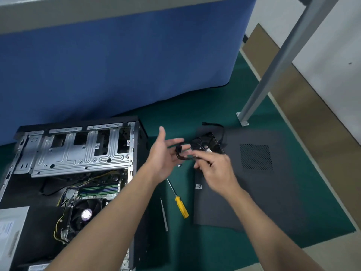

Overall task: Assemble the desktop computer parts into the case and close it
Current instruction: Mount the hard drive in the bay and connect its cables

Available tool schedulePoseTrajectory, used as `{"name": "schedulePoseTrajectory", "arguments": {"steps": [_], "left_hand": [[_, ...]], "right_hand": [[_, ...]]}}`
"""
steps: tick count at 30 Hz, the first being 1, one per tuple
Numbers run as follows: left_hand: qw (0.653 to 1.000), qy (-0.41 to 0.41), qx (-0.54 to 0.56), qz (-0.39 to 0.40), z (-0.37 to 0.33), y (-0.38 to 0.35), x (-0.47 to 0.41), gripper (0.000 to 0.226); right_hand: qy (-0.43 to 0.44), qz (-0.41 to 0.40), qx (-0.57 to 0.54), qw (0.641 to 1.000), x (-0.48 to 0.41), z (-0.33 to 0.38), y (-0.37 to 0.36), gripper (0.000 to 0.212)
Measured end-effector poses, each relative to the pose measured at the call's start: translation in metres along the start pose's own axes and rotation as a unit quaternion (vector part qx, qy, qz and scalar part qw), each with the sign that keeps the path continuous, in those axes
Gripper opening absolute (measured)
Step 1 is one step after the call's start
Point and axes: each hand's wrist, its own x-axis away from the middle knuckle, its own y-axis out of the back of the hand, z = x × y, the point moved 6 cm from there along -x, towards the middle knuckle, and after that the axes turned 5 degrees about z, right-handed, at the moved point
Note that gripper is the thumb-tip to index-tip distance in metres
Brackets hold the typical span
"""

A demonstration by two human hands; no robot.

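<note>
Mid-frame: right hand (214, 171) pinches the black cable (178, 151); left hand (162, 157) lies flat beneath it, fingers apart. We should untangle it first, then route it into the case (78, 149), lower left.

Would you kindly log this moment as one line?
left hand: open, touching black cable | right hand: pinches cable | grey metal computer case: open | yellow-handled screwdriver: idle

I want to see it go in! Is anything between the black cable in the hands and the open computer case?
Nothing visible blocks it. The right hand pinches the black cable beside the left hand, right of the computer case, which lies open.
</note>
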Motion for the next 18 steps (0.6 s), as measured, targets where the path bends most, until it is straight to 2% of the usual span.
{"name": "schedulePoseTrajectory", "arguments": {"steps": [2, 4, 5, 8, 10, 12, 14, 15, 17, 18], "left_hand": [[0.997, 0.035, 0.054, 0.044, -0.001, -0.007, 0.002, 0.052], [0.998, 0.039, 0.014, 0.043, -0.001, -0.008, 0.008, 0.025], [0.999, 0.036, -0.004, 0.037, 0.001, -0.009, 0.010, 0.024], [0.998, 0.039, -0.023, 0.040, 0.009, -0.014, 0.013, 0.030], [0.997, 0.038, -0.038, 0.057, 0.015, -0.021, 0.016, 0.030], [0.996, 0.030, -0.045, 0.069, 0.018, -0.027, 0.021, 0.030], [0.995, 0.024, -0.048, 0.079, 0.021, -0.031, 0.025, 0.030], [0.995, 0.019, -0.053, 0.085, 0.022, -0.033, 0.027, 0.030], [0.993, 0.009, -0.065, 0.103, 0.024, -0.035, 0.032, 0.030], [0.991, 0.006, -0.073, 0.115, 0.024, -0.037, 0.035, 0.029]], "right_hand": [[0.067, 0.031, 0.083, 0.994, 0.013, 0.011, -0.004, 0.037], [0.078, 0.043, 0.130, 0.988, 0.024, 0.010, -0.010, 0.036], [0.062, 0.034, 0.129, 0.989, 0.028, 0.006, -0.011, 0.033], [-0.084, -0.085, 0.091, 0.989, 0.045, -0.017, -0.004, 0.016], [-0.230, -0.134, 0.076, 0.961, 0.061, -0.036, 0.002, 0.014], [-0.342, -0.101, -0.047, 0.933, 0.072, -0.050, -0.003, 0.013], [-0.404, -0.057, -0.269, 0.872, 0.079, -0.053, -0.017, 0.017], [-0.413, -0.048, -0.337, 0.845, 0.080, -0.054, -0.021, 0.026], [-0.419, -0.086, -0.417, 0.802, 0.078, -0.061, -0.017, 0.038], [-0.417, -0.121, -0.459, 0.775, 0.075, -0.065, -0.012, 0.034]]}}
